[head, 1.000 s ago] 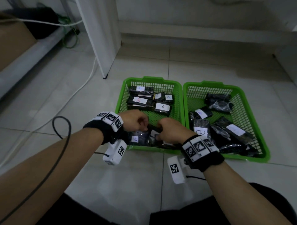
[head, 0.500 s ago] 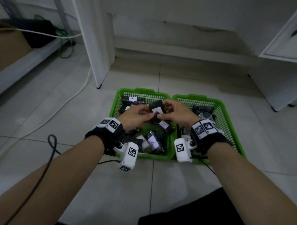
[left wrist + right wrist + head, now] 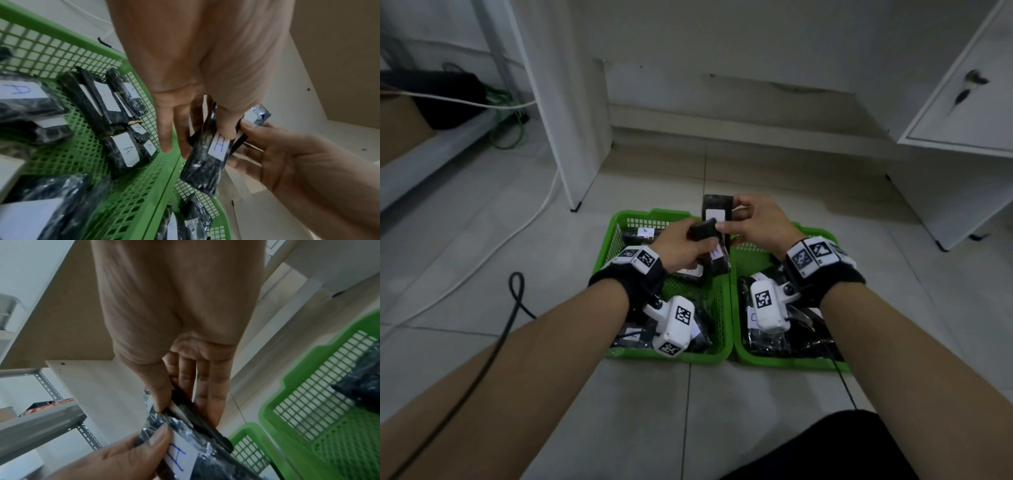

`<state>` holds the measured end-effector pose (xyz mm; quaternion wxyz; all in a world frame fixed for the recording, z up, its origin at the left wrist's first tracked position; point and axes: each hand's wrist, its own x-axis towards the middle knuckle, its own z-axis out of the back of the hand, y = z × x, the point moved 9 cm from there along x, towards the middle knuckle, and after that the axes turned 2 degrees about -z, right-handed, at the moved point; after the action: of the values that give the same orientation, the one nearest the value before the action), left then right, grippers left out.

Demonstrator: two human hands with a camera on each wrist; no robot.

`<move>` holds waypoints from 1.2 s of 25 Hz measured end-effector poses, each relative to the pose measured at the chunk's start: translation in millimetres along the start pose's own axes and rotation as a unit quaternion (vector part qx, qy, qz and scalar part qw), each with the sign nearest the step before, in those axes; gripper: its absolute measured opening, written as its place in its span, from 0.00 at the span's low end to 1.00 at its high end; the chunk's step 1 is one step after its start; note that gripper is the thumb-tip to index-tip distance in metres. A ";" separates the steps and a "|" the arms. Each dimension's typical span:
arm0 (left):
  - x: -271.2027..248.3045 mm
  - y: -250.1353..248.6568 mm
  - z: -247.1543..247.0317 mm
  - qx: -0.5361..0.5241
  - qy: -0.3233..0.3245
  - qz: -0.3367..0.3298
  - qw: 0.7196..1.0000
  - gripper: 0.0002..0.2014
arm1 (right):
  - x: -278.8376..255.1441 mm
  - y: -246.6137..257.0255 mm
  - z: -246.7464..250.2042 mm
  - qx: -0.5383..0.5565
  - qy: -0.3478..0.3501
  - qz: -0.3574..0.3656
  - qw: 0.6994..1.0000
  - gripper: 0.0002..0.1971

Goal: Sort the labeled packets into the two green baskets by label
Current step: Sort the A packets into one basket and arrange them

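Observation:
Two green baskets stand side by side on the floor, the left basket (image 3: 667, 358) and the right basket (image 3: 796, 365). Both hold black packets with white labels; those in the left basket (image 3: 61, 48) read A (image 3: 128, 150). Above the baskets my left hand (image 3: 702, 241) grips a black packet (image 3: 717, 262) whose label shows a blue letter like an A (image 3: 219, 147). My right hand (image 3: 729, 219) pinches a second packet (image 3: 716, 207) upright, its white label facing me and looking blank. In the right wrist view my right hand (image 3: 185, 407) pinches that packet's edge beside the lettered packet (image 3: 179, 456).
A white furniture panel (image 3: 566, 137) stands behind the left basket and a white cabinet (image 3: 962, 144) at the right. A black cable (image 3: 517, 298) and a white cable (image 3: 482, 260) lie on the tiles at left. My dark trouser leg (image 3: 842, 448) is at the bottom.
Both hands rose from the front of the left basket with packets. The right hand has drawn one packet up and apart from the one in the left hand. The view tilted up.

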<state>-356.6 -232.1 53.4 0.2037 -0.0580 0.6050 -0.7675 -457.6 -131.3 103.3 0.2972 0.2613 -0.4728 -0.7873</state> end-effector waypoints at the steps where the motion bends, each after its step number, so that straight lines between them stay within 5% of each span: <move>1: 2.5 -6.0 -4.0 -0.017 -0.007 -0.003 1.000 0.18 | 0.1 5.2 4.6 -0.006 0.002 -0.001 1.000 0.15; 5: -0.3 -51.2 5.6 -0.025 -0.049 -0.035 0.998 0.15 | -1.1 30.0 32.8 0.013 -0.019 -0.008 1.000 0.14; 9: -16.3 -105.4 24.5 0.011 -0.038 -0.062 0.997 0.13 | -20.4 68.3 54.7 0.062 -0.047 0.023 0.997 0.27; 16: -34.7 -172.8 32.5 -0.015 0.006 -0.075 0.997 0.16 | -42.4 141.8 90.2 0.078 -0.084 0.024 0.993 0.03; 19: -33.2 -153.3 51.8 0.028 -0.010 -0.065 0.997 0.17 | -36.8 114.1 61.1 0.089 -0.012 -0.054 0.994 0.07; 23: -25.9 -78.4 79.6 0.092 -0.056 -0.006 0.994 0.12 | -18.1 53.3 5.6 -0.049 0.107 -0.075 0.990 0.09; 30: 9.0 28.0 87.7 -0.011 -0.099 0.039 0.994 0.12 | 29.6 -32.3 -51.0 -0.084 0.092 -0.030 0.992 0.18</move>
<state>-328.6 -320.2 48.2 0.2920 -0.1121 0.5924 -0.7424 -449.7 -170.4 49.1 0.3365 0.3206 -0.3676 -0.8055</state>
